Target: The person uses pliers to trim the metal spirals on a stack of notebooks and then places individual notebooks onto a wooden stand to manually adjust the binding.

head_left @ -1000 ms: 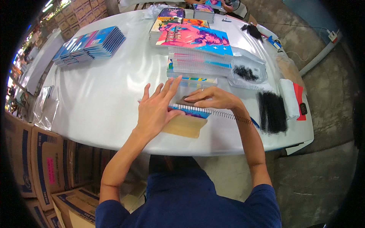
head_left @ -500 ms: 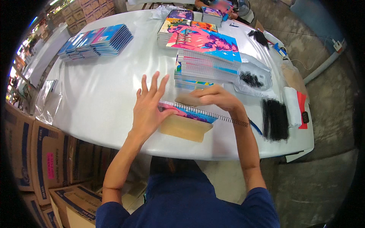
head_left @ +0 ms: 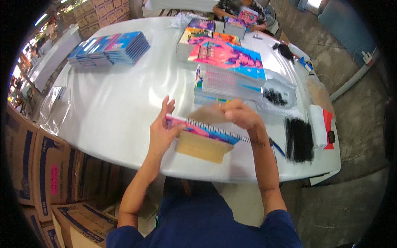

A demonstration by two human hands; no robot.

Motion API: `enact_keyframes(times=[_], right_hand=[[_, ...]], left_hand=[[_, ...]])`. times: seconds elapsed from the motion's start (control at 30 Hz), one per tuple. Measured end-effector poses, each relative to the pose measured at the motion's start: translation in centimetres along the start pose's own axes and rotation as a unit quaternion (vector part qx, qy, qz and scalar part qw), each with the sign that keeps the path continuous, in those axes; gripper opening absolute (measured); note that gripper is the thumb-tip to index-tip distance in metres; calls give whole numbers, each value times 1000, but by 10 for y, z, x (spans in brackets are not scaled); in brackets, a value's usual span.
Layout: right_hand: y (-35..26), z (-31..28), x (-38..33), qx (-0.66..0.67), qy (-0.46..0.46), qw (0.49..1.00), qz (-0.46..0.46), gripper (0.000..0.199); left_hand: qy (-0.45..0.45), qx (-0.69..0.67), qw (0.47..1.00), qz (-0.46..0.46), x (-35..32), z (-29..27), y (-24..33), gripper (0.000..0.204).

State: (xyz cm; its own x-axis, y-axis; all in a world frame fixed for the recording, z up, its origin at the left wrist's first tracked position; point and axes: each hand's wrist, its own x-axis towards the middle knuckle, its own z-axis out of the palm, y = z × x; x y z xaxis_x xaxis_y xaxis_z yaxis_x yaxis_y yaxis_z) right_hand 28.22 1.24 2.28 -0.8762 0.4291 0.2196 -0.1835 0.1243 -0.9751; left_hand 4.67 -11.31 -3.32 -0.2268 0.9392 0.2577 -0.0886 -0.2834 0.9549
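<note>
A notebook with a pink and blue cover stands on edge in front of me, leaning at a tan block. Along its upper edge runs a black spiral coil, whose loose tail sticks out past the right end. My left hand grips the notebook's left end, thumb on the near side. Just beyond the coil, my right hand is closed on a flat brownish piece, blurred by motion; its material is unclear. Part of the coil's tail passes in front of my right forearm.
Tall stacks of colourful notebooks stand beyond my hands, another stack at far left. Black coils lie right, near blue-handled pliers and a plastic bag of black pieces. Cartons sit lower left. Another person works opposite.
My left hand's spread fingers have drawn in around the notebook's left end. My right hand has lifted the brownish piece slightly off the coil, and it is tilted more. The whole view has shifted a little.
</note>
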Motion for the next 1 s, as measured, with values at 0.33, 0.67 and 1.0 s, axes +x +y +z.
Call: enact_keyframes(times=[0.33, 0.67, 1.0], right_hand=[[-8, 8, 25, -278, -37, 950, 138, 41], [-14, 14, 30, -107, 8, 991, 80, 47], [3, 1, -15, -316, 82, 931, 165, 38]], left_hand=[[-23, 8, 1000, 18, 0, 3, -5, 83], [-38, 30, 999, 3, -1, -3, -5, 78], [-189, 24, 977, -96, 16, -25, 5, 84]])
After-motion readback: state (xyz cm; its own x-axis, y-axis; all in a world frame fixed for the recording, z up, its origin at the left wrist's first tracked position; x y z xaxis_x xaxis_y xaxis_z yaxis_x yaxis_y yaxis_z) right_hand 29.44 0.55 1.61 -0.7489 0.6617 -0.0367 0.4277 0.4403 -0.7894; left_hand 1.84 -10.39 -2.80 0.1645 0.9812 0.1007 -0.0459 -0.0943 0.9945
